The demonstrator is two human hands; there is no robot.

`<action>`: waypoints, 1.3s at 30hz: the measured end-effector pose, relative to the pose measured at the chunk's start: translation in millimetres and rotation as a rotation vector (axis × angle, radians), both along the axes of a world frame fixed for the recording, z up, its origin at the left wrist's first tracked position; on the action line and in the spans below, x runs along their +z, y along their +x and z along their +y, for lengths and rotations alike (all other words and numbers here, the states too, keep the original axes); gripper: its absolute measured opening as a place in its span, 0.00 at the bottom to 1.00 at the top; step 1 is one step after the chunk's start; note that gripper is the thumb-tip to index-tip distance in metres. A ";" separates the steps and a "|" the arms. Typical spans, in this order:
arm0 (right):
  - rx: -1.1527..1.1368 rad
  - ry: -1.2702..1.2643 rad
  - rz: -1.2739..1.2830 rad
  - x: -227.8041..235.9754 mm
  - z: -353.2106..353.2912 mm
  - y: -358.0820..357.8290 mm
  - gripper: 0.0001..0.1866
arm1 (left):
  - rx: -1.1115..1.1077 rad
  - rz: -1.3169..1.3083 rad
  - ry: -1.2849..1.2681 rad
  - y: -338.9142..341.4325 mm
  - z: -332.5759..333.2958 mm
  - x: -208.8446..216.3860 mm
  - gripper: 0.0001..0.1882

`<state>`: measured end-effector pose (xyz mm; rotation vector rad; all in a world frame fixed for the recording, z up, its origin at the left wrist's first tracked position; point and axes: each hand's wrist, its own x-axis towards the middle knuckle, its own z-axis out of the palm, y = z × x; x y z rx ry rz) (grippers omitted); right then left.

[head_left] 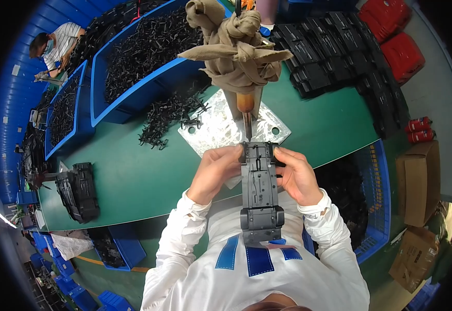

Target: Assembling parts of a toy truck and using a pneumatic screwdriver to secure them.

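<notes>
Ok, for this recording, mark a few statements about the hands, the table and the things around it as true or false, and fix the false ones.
1. The left hand and right hand both hold the black molded part. True.
2. The metal plate on the table is red. False: it is silvery.
3. Loose small black pieces lie on the table to the left of the metal plate. True.
4. The cloth wrapped around the upright tool is blue. False: it is tan.
5. Nobody else is in view. False: another person shows at the upper left.
</notes>
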<state>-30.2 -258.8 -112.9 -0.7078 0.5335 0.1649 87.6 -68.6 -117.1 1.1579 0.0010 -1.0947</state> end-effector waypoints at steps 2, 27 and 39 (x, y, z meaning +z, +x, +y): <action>0.033 -0.008 0.014 1.6 -0.8 1.8 0.17 | -0.006 -0.001 0.026 2.3 2.0 0.1 0.18; 0.076 -0.014 0.059 14.0 -1.7 26.3 0.16 | 0.005 0.016 -0.034 24.2 11.0 -7.3 0.13; 0.159 0.004 0.041 8.9 -12.7 29.3 0.16 | 0.055 -0.005 0.025 21.8 5.6 -0.8 0.12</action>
